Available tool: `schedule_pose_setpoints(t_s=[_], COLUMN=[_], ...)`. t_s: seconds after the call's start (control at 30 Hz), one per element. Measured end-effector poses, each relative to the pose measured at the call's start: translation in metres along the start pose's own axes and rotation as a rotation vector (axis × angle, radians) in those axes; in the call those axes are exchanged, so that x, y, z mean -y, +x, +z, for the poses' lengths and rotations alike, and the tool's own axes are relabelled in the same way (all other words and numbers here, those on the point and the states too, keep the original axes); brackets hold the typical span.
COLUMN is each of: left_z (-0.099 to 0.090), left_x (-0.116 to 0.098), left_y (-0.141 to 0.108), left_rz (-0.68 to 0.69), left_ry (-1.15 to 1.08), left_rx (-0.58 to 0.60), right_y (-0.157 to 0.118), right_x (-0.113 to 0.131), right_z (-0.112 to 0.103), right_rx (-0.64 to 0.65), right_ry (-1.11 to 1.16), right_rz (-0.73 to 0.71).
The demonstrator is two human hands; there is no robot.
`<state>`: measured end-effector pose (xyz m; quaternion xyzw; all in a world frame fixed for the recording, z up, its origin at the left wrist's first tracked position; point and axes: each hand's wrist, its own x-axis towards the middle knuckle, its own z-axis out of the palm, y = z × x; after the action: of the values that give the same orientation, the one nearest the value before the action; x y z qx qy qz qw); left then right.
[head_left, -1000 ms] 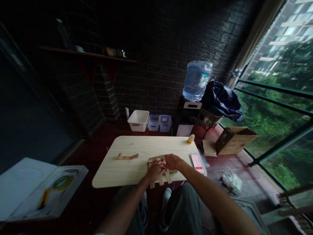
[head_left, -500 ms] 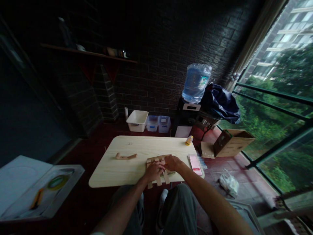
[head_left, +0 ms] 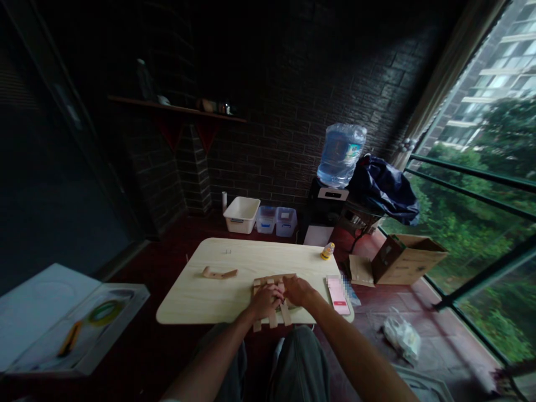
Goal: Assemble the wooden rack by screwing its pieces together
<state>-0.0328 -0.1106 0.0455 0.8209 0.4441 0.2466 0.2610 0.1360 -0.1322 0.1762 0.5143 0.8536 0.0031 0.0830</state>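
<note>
Pale tabletop (head_left: 201, 301), brown strips (head_left: 273, 319) beneath left hand (head_left: 265, 300)

The person's left hand (head_left: 266, 300) and right hand (head_left: 298, 291) meet over flat brown strips (head_left: 273, 320) at the near edge of a pale bench (head_left: 184, 304), some strip ends jutting past it. To their left lies a bent brown piece (head_left: 220, 275); to their right, a phone (head_left: 338, 298), with a small yellow bottle (head_left: 327, 252) beyond. Behind the bench, a white tub (head_left: 240, 225) stands beside two clear bins (head_left: 286, 226).
</note>
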Motion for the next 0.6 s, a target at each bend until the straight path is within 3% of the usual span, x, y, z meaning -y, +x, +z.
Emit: schedule_pose_setpoints(t_s=[0.27, 0.6], left_z=[0.001, 0.006], left_x=[-0.003, 0.002], left_y=[0.001, 0.001], left_rz=[-0.009, 0.011], left_ry=[0.028, 0.013], left_rx=[-0.011, -0.013], right_y=[0.011, 0.007], right_x=[0.006, -0.006], right_z=[-0.004, -0.002], right_rx=[0.039, 0.079], right_ry=[-0.037, 0.054], right_rz=[0.018, -0.028])
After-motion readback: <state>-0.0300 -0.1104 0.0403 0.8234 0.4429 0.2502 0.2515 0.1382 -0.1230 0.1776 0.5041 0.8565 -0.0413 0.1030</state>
